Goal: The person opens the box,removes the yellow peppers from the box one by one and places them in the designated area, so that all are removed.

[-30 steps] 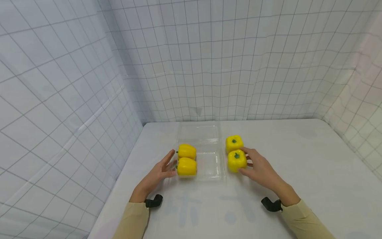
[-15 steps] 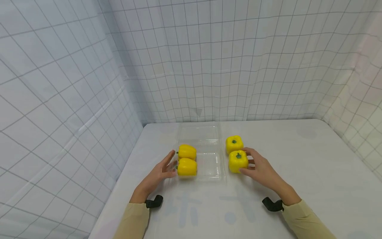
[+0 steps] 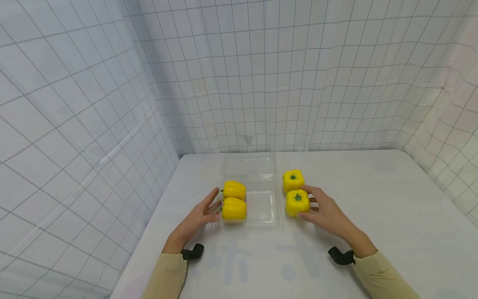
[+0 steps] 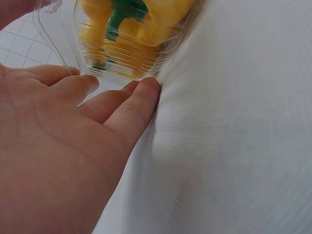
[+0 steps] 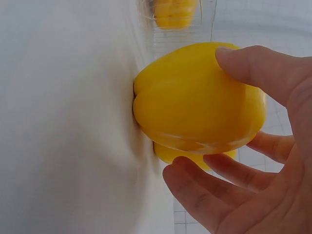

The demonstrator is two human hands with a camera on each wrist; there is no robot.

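Observation:
Two yellow bell peppers lie on their sides in the left half of a clear plastic container, stems to the left. My left hand is at the container's left end; in the left wrist view its extended fingertips are right at the ridged wall. Right of the container, my right hand holds an upright bell pepper between thumb and fingers. The thumb presses on its side in the right wrist view, while the lower fingers are spread beneath it. Another upright bell pepper stands just behind.
The container's clear lid lies folded back behind it, toward the far edge of the white table. White gridded curtains surround the table at the back and both sides. A black camera sits on the right wrist.
The bell pepper at my right hand has shifted slightly right and toward me, its top tilting a little. My right hand moved slightly with it. My left hand has stayed put.

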